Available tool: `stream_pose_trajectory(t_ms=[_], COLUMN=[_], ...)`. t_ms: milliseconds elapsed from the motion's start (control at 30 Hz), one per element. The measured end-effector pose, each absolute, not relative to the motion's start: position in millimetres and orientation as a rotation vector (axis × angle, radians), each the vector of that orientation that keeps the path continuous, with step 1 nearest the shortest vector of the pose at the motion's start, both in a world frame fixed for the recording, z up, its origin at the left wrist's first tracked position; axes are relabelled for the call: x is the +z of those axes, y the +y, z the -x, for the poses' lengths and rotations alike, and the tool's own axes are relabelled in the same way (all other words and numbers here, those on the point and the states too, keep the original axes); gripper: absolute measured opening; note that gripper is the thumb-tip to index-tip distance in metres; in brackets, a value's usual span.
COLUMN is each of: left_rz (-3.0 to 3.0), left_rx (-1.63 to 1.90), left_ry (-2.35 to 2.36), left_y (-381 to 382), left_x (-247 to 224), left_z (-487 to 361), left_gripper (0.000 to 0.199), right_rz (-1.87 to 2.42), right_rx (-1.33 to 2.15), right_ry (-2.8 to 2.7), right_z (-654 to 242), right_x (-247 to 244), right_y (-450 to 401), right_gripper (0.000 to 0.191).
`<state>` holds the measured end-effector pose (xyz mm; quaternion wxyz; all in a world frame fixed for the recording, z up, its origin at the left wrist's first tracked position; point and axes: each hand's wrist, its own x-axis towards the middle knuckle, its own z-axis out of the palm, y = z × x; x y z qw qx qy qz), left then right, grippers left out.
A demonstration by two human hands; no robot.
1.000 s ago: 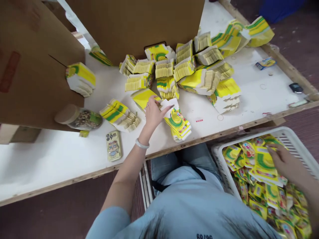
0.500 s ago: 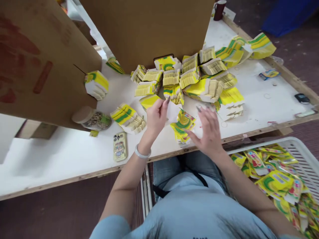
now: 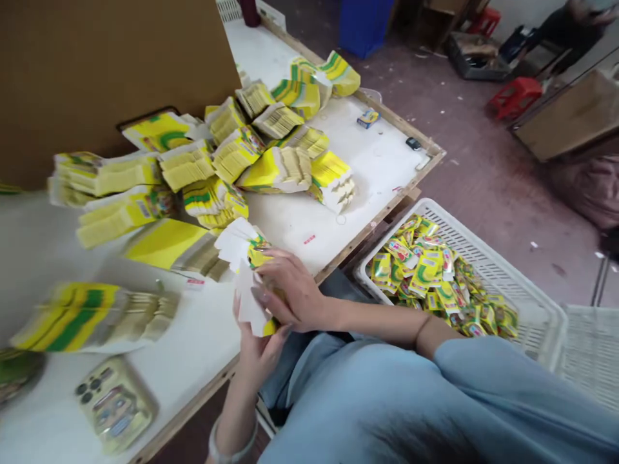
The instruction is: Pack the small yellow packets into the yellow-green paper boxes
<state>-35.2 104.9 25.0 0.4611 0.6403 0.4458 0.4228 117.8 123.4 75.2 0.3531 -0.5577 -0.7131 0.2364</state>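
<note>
Head view: one yellow-and-white carton (image 3: 252,303), centre of the frame, partly covered by fingers; the left hand (image 3: 258,353) gripping it from below, the right hand (image 3: 297,290) closed over its side. One rounded green object (image 3: 22,372), blurred, cut off at left edge. One white basket (image 3: 541,316), right of centre, holding yellow packets (image 3: 447,296). One white table (image 3: 285,225): carton bundles (image 3: 186,164), upper left; phone (image 3: 116,405), lower left. One red stool (image 3: 516,96), upper right, on the floor (image 3: 464,148); one person (image 3: 563,38), cropped.

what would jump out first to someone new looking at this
Probably the heap of glossy yellow packets in the white plastic basket at right. Then the yellow card stacks across the white table, and the left hand and right hand together on a white-and-yellow card piece near its edge.
</note>
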Motion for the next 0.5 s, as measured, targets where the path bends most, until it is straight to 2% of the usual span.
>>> stream_pose_trajectory(t_ms=[133, 300, 367, 500], left_rz=[-1.493, -1.469, -1.413, -1.230], left_rx=[1.101, 1.062, 1.008, 0.942], left_ry=[1.098, 1.336, 1.399, 1.370], left_y=[90, 66, 54, 38], left_x=[10, 16, 20, 24], left_z=[28, 28, 24, 8], left_gripper=[0.068, 0.039, 0.035, 0.043], right_rz=[1.364, 1.203, 1.282, 1.346], right_rx=[0.684, 0.812, 0.977, 1.227], right_ry=[-1.724, -1.548, -1.380, -1.087], right_z=[-121, -126, -125, -124], right_x=[64, 44, 34, 19], right_y=[113, 87, 74, 53], right_gripper=[0.030, 0.024, 0.025, 0.040])
